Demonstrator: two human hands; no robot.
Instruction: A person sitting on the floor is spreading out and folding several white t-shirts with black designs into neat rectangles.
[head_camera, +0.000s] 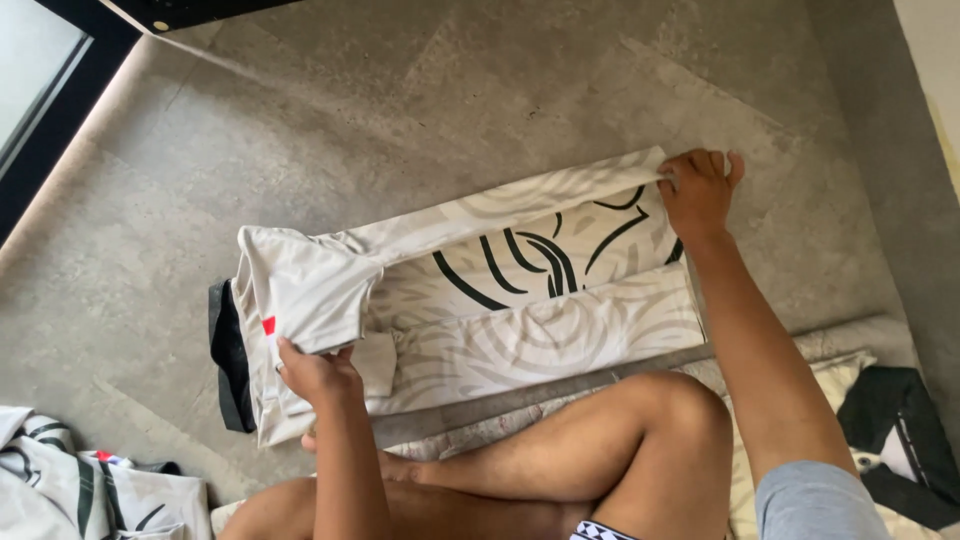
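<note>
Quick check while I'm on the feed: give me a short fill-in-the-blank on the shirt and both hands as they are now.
1. The white shirt lies on a grey ___ floor.
2. The right hand grips the shirt's far ___.
3. The left hand holds a folded-in ___.
4. The curved lines on the shirt are ___.

Missing words: stone; corner; sleeve; black

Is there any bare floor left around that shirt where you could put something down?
Yes. The grey floor beyond the white patterned shirt is bare up to the dark frame at far left. Nearer the person it is crowded: the legs, crumpled clothes and a black garment.
</note>
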